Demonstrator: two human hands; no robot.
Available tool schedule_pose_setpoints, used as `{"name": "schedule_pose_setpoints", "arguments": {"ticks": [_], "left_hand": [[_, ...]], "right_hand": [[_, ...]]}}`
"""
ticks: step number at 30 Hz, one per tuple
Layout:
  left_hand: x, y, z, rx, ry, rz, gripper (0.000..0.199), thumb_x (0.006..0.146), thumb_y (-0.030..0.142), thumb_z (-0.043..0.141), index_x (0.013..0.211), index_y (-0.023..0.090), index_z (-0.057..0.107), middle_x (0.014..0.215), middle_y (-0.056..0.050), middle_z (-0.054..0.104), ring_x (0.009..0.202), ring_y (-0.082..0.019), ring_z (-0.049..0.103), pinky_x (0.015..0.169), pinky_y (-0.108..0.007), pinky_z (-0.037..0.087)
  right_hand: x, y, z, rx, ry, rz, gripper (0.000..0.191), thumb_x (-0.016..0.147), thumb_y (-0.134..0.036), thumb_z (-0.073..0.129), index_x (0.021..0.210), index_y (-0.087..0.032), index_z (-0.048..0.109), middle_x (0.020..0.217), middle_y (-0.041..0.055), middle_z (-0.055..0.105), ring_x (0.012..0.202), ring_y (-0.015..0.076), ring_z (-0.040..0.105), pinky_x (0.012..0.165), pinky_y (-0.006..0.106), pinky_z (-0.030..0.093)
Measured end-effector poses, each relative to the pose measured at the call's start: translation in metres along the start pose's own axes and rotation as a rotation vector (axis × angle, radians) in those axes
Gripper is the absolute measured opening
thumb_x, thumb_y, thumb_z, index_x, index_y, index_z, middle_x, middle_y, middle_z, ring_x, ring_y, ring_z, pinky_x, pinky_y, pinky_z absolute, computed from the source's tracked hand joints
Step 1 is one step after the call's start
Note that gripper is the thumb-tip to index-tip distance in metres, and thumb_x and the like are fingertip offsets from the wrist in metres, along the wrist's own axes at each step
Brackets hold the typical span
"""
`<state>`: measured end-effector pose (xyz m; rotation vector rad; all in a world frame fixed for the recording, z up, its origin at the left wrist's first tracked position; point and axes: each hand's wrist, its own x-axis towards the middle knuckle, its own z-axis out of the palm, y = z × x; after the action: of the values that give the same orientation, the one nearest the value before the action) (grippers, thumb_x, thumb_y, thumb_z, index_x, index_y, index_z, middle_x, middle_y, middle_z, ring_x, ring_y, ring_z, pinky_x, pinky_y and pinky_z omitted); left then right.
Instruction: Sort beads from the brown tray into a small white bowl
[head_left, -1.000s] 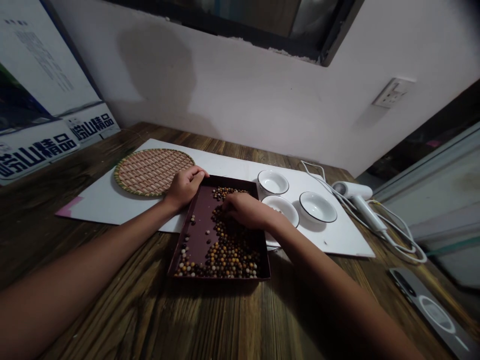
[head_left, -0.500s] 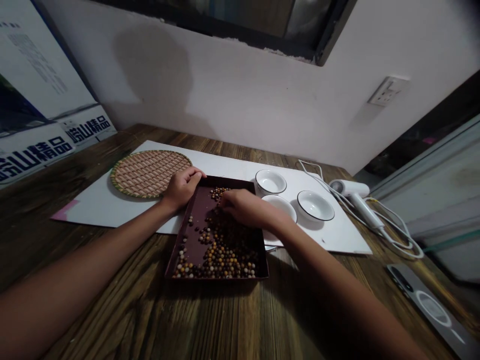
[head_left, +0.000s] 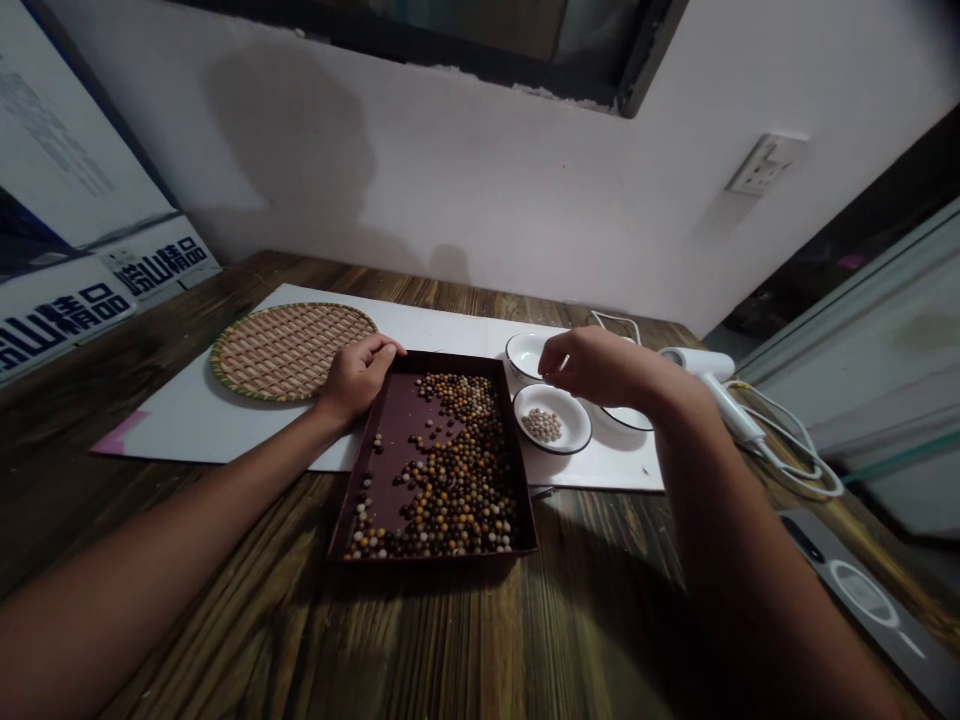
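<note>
My left hand (head_left: pixel 360 375) is closed on the far left corner of a dark maroon tray (head_left: pixel 388 475). Small round beads (head_left: pixel 457 485) in brown, yellow and cream lie in it, mostly toward the right and near sides. My right hand (head_left: pixel 592 362) hangs over the white bowls right of the tray, fingers pinched together; whatever they hold is hidden. Below it, the near bowl (head_left: pixel 576 428) contains pale beads (head_left: pixel 541 425). A far bowl (head_left: pixel 523 350) is partly behind the fingers, and a right-hand bowl (head_left: pixel 630 418) is mostly covered by the hand.
A round woven mat (head_left: pixel 289 350) lies on a white board (head_left: pixel 442 335) left of the tray. At right are a white hair dryer (head_left: pixel 701 365) with its cord and a grey phone-like device (head_left: pixel 862 590). Printed boxes (head_left: pixel 75 310) stand at left against the wall.
My right hand has lifted out of the tray and moved right, over the bowls. The near bowl's pale beads now show. My left hand stays on the tray.
</note>
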<state>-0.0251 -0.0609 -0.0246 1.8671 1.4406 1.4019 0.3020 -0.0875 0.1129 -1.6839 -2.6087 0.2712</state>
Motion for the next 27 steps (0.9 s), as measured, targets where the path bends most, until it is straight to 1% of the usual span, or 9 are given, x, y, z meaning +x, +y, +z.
{"name": "schedule_pose_setpoints", "arguments": {"ticks": [3,6,9,11,15,20,24,27], "left_hand": [[0.0,-0.001,0.0,-0.001,0.006,-0.013,0.032,0.092,0.038,0.05,0.094,0.017,0.074,0.073,-0.001,0.066,0.066,-0.015,0.054,0.056,-0.025,0.038],[0.0,0.0,0.0,0.01,0.008,-0.026,0.032,0.092,0.038,0.05,0.094,0.017,0.074,0.073,-0.001,0.065,0.064,-0.014,0.053,0.055,-0.025,0.037],[0.0,0.002,0.0,0.016,0.009,-0.03,0.033,0.092,0.038,0.05,0.093,0.016,0.074,0.073,-0.001,0.065,0.062,-0.014,0.052,0.055,-0.025,0.036],[0.0,0.002,0.0,0.011,0.007,-0.032,0.033,0.092,0.039,0.05,0.093,0.016,0.074,0.072,-0.001,0.064,0.062,-0.014,0.051,0.055,-0.025,0.036],[-0.001,0.002,0.0,0.014,0.007,-0.039,0.033,0.092,0.039,0.05,0.094,0.017,0.074,0.065,0.001,0.059,0.058,-0.013,0.047,0.053,-0.025,0.034],[-0.001,0.001,0.0,0.002,0.005,-0.038,0.033,0.092,0.04,0.051,0.095,0.017,0.074,0.067,0.001,0.059,0.058,-0.013,0.047,0.053,-0.025,0.033],[0.0,0.0,0.0,-0.001,0.003,-0.04,0.034,0.091,0.041,0.051,0.094,0.017,0.074,0.07,0.0,0.062,0.059,-0.013,0.048,0.053,-0.025,0.033],[0.0,-0.001,0.0,0.002,0.001,-0.026,0.033,0.091,0.041,0.05,0.093,0.017,0.074,0.069,0.0,0.062,0.06,-0.014,0.049,0.054,-0.025,0.034]], "right_hand": [[-0.001,0.001,-0.002,-0.022,-0.001,0.046,0.021,0.077,-0.018,0.061,0.092,-0.023,0.075,0.091,0.0021,0.075,0.072,0.0148,0.064,0.064,0.026,0.044],[-0.006,0.0,-0.008,-0.042,-0.055,0.124,0.024,0.075,-0.013,0.062,0.093,-0.023,0.075,0.087,0.0016,0.075,0.069,0.015,0.064,0.062,0.027,0.044],[-0.013,-0.001,-0.013,-0.035,-0.114,0.216,0.027,0.076,-0.011,0.063,0.096,-0.023,0.076,0.083,0.0026,0.075,0.066,0.0159,0.064,0.058,0.027,0.044],[-0.016,-0.002,-0.016,-0.029,-0.115,0.25,0.029,0.077,-0.012,0.064,0.101,-0.023,0.077,0.084,0.0037,0.075,0.066,0.0167,0.065,0.056,0.028,0.044],[-0.017,-0.004,-0.019,-0.035,-0.115,0.274,0.039,0.077,-0.009,0.064,0.111,-0.024,0.076,0.088,0.0037,0.076,0.068,0.0166,0.066,0.057,0.027,0.045],[-0.017,-0.002,-0.017,-0.07,-0.094,0.229,0.045,0.074,-0.005,0.061,0.112,-0.024,0.076,0.099,0.0041,0.076,0.073,0.0162,0.067,0.061,0.027,0.047],[-0.015,0.002,-0.013,-0.051,-0.125,0.226,0.047,0.074,-0.007,0.062,0.114,-0.026,0.075,0.099,0.0029,0.076,0.072,0.016,0.067,0.062,0.027,0.048],[-0.015,0.005,-0.011,-0.036,-0.117,0.21,0.043,0.075,-0.01,0.063,0.113,-0.026,0.076,0.099,0.0042,0.077,0.074,0.0176,0.067,0.063,0.028,0.048]]}}
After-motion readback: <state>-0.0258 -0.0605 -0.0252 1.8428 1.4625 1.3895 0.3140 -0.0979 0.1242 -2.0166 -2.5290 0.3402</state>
